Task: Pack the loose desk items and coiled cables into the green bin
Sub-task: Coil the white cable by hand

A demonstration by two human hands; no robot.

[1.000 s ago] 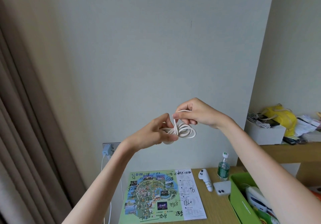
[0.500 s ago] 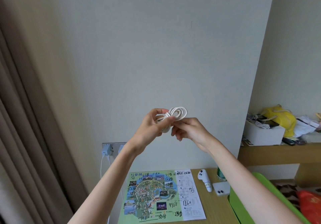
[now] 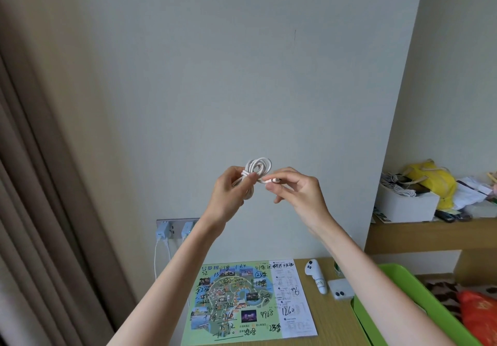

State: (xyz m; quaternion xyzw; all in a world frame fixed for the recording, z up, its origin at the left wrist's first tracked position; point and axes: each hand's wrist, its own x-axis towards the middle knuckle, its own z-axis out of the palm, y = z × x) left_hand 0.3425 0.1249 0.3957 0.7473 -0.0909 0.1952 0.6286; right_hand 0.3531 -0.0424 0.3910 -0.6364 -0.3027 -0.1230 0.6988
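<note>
I hold a coiled white cable (image 3: 257, 166) up in front of the wall, well above the desk. My left hand (image 3: 228, 194) grips the bundle at its wrapped middle. My right hand (image 3: 297, 192) pinches the cable's loose plug end between thumb and forefinger, just right of the coil. The green bin (image 3: 398, 273) stands at the desk's right edge, below my right forearm, with an orange bag (image 3: 478, 316) inside. On the desk lie a white handheld device (image 3: 316, 275) and a small white case (image 3: 340, 292).
A park map with handwritten numbers (image 3: 247, 300) covers the desk's middle. Two chargers (image 3: 164, 231) sit in the wall socket with cables hanging down. A shelf at right holds a white box (image 3: 406, 206), a yellow bag (image 3: 430, 179) and papers. A curtain (image 3: 40, 184) hangs at left.
My right hand came off the top of the coil, passed under it, and now pulls the plug end out to the right. The coil has risen slightly in my left hand.
</note>
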